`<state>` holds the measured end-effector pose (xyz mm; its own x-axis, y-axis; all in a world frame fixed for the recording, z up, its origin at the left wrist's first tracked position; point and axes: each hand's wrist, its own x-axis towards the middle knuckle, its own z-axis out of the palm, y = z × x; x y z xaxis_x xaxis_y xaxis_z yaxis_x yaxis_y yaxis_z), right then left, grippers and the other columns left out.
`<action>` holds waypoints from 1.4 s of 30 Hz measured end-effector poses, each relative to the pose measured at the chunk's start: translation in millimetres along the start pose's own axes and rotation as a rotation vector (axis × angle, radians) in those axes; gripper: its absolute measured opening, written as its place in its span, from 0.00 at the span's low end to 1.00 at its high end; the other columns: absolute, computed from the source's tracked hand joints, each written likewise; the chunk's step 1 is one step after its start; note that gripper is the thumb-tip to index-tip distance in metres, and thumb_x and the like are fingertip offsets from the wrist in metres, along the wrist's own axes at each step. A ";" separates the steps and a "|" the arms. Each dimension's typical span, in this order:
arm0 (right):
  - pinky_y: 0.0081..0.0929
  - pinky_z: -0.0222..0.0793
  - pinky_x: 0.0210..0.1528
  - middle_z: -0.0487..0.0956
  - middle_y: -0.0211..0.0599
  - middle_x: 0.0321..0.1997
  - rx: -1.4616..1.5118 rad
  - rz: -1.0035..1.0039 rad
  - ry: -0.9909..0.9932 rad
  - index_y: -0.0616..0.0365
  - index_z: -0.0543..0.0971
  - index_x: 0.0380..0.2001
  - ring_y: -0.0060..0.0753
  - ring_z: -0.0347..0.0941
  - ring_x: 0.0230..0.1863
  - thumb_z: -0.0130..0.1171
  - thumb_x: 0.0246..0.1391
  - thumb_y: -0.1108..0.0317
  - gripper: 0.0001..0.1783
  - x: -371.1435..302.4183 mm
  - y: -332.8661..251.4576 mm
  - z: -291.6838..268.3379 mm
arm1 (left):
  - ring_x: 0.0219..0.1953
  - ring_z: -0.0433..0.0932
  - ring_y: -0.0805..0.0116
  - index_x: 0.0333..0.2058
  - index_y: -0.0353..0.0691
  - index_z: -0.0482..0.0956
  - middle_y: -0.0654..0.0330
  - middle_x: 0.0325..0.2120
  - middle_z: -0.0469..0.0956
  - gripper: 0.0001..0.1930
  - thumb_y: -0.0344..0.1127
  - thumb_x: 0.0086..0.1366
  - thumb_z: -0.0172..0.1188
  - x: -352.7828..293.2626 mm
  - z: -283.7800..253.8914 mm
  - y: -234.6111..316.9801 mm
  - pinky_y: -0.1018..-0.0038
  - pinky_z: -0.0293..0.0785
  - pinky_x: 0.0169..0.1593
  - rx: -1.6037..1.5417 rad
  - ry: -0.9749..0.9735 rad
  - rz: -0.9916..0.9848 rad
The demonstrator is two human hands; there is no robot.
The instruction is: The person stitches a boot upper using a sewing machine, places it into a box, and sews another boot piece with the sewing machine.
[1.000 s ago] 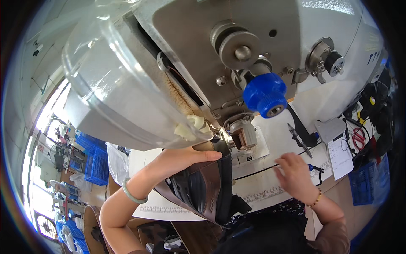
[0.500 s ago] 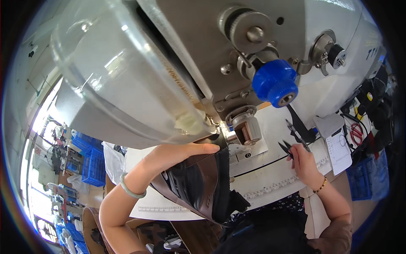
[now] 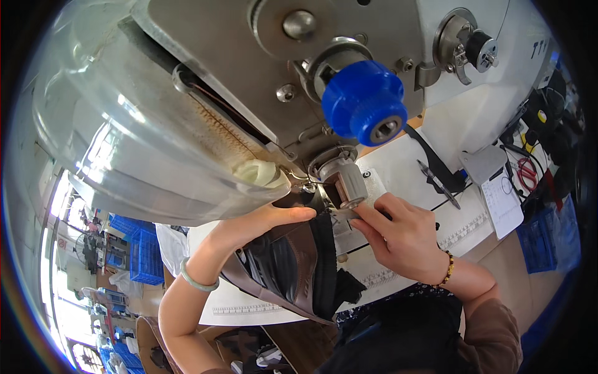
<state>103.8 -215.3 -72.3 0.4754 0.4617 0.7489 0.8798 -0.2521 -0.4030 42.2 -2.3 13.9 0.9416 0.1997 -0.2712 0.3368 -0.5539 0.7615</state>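
My left hand (image 3: 265,222) grips a brown and black shoe upper (image 3: 298,265) by its top edge. The thumb lies on the material and the other fingers are hidden. That edge sits at the needle area of a sewing machine (image 3: 230,43), just below its clear plastic guard (image 3: 137,168). My right hand (image 3: 408,240) is closed in a pinch beside the metal cylindrical fitting (image 3: 349,186) near the needle. What lies between these fingertips is too small to make out. Only a small dark bit shows behind the right hand, so I cannot tell whether it holds the snips.
A large blue knob (image 3: 364,100) juts from the machine head above my hands. On the white table (image 3: 249,319) lie a pen (image 3: 438,184) and a black strip (image 3: 430,156). Notepaper (image 3: 503,202), cables and red-handled scissors (image 3: 526,174) are at the right. Blue crates (image 3: 147,255) stand at the left.
My right hand has moved left and inward, from beside the pen to the fitting near the needle. The black snips it held no longer show clearly. My left hand still grips the upper.
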 end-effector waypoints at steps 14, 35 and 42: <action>0.20 0.58 0.20 0.66 0.28 0.26 -0.394 -0.274 -0.059 0.59 0.77 0.42 0.25 0.66 0.24 0.58 0.41 0.69 0.20 5.8 -10.8 -2.5 | 0.37 0.69 0.77 0.42 0.34 0.74 0.64 0.34 0.74 0.22 0.43 0.52 0.66 4.5 -3.8 -10.0 0.81 0.65 0.43 0.159 -0.024 0.053; 0.21 0.59 0.17 0.67 0.24 0.22 -0.224 -0.348 -0.207 0.50 0.78 0.43 0.23 0.66 0.21 0.64 0.40 0.66 0.21 32.1 12.6 -14.0 | 0.35 0.70 0.77 0.40 0.34 0.77 0.59 0.33 0.77 0.24 0.49 0.52 0.63 -6.0 2.5 12.1 0.78 0.67 0.43 0.264 0.035 0.033; 0.24 0.59 0.17 0.68 0.28 0.22 -0.149 -0.318 -0.119 0.53 0.80 0.36 0.26 0.66 0.19 0.64 0.41 0.66 0.14 38.0 14.1 -3.0 | 0.45 0.68 0.78 0.47 0.33 0.73 0.61 0.45 0.73 0.28 0.52 0.56 0.60 11.8 -7.6 -14.1 0.79 0.64 0.50 -0.421 -0.120 0.035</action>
<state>134.2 -203.8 -48.0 0.1832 0.6301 0.7546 0.9776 -0.1976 -0.0723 48.5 13.9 4.4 0.9543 0.0777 -0.2884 0.2979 -0.1758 0.9383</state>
